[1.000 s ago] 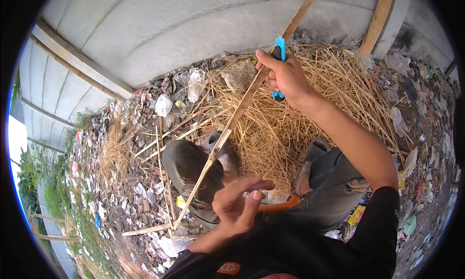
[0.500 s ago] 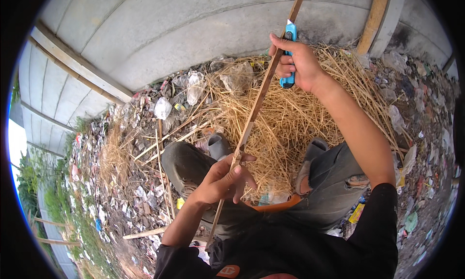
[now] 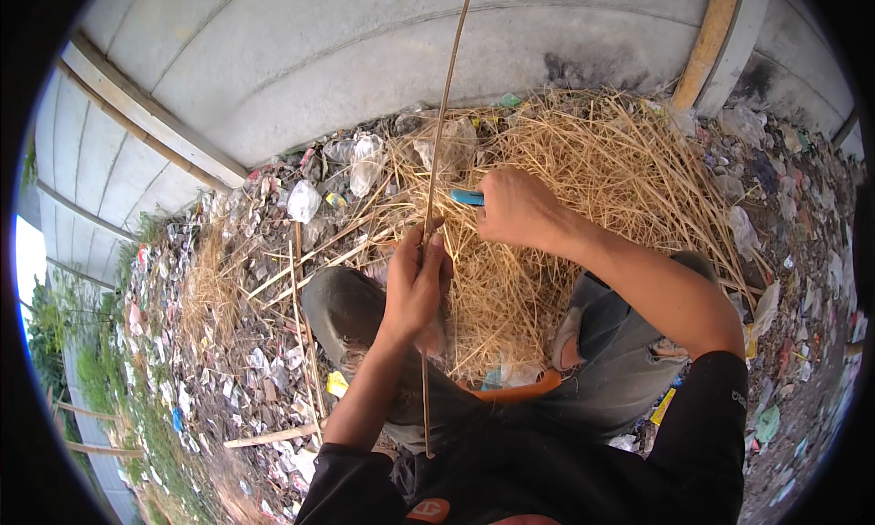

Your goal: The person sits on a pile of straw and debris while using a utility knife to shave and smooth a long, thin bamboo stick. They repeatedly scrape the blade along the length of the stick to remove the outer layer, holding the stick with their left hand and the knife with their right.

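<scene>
My left hand point(image 3: 413, 288) is closed around a long, thin strip of wood or bamboo point(image 3: 444, 106). The strip stands nearly upright in the picture, its narrow edge toward me, running from above the top rim down to my lap. To the right of it, my right hand point(image 3: 521, 211) is wrapped around a blue utility knife point(image 3: 468, 197). Only one blue end of the knife sticks out, pointing left and a little apart from the strip. The rest of the knife is hidden in my fist, and I cannot make out its blade.
A heap of straw-like shavings point(image 3: 592, 160) lies between and beyond my feet. Litter with plastic bags point(image 3: 303, 201) covers the ground around it. Several loose sticks point(image 3: 298, 315) lie at my left. A grey panel wall point(image 3: 365, 60) rises ahead. Something orange point(image 3: 519, 388) shows beneath me.
The strip has swung from a slant to nearly upright and turned edge-on. My left hand has moved up and closed around it. My right hand has come down and left with the knife, off the strip.
</scene>
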The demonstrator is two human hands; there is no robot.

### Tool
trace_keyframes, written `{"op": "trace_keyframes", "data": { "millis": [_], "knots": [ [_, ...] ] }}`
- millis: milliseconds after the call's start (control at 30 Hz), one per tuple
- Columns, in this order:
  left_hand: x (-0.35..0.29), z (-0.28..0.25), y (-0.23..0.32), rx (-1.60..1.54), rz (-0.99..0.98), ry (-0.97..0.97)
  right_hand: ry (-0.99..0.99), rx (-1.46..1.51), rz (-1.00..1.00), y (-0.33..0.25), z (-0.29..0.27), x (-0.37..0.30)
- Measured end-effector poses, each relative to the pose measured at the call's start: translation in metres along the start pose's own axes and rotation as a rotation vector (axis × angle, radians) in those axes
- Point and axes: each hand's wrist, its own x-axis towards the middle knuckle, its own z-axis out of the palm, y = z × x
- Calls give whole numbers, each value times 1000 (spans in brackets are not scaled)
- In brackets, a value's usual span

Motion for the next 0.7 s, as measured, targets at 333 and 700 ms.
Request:
{"op": "trace_keyframes", "data": {
  "millis": [333, 700],
  "knots": [
    [3, 0, -8, -278, -52, -48, -31, -123, -56, -18, 36, 5],
    [-2, -2, -16, 14, -132, -14, -67, -338, 50, 5, 44, 42]
  ]
}}
